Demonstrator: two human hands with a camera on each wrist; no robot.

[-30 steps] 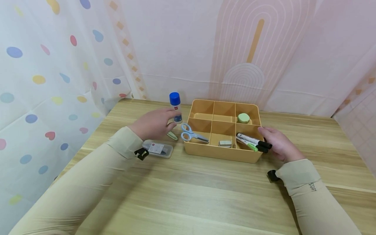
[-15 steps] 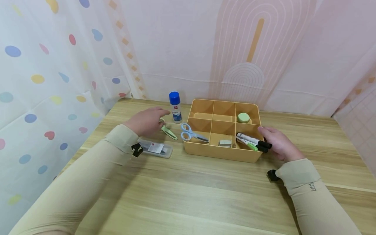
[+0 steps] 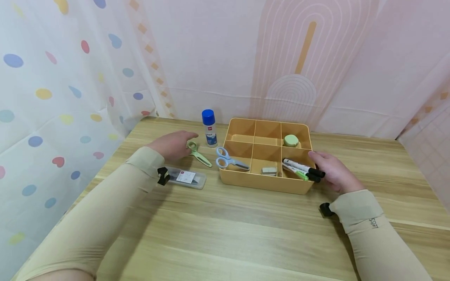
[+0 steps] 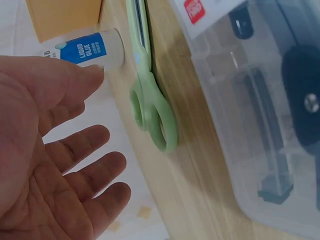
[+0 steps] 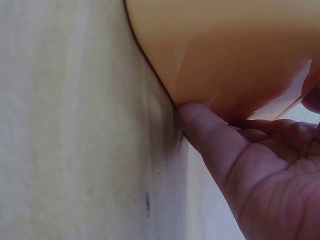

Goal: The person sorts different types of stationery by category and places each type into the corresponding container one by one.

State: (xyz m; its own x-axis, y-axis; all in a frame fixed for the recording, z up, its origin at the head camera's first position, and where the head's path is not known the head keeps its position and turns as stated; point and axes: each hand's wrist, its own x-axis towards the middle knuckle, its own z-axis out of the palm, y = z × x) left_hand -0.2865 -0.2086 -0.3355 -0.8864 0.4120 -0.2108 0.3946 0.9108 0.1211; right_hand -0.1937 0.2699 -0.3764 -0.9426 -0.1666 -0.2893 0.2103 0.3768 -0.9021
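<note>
My left hand (image 3: 172, 145) hovers at the left with relaxed fingers and holds nothing. Just to its right, green scissors (image 3: 200, 158) lie on the table, their loops close to the fingertips in the left wrist view. A blue-capped liquid glue bottle (image 3: 210, 130) stands upright behind them. In front lies a clear plastic case (image 3: 185, 177) with dark contents. My right hand (image 3: 335, 171) grips the right side of an orange divided organizer (image 3: 267, 185), thumb at the rim; the right wrist view shows a fingertip (image 5: 197, 117) low against its outer wall.
Blue-handled scissors (image 3: 230, 160) lean out over the organizer's left rim. Its compartments also hold a small pale block (image 3: 269, 170), a round green item (image 3: 291, 141) and several markers (image 3: 306, 168) jutting over the right side. A patterned curtain (image 3: 211, 58) hangs behind.
My left hand has drawn back left from in front of the glue bottle, uncovering the green scissors. The right hand and the organizer have stayed put.
</note>
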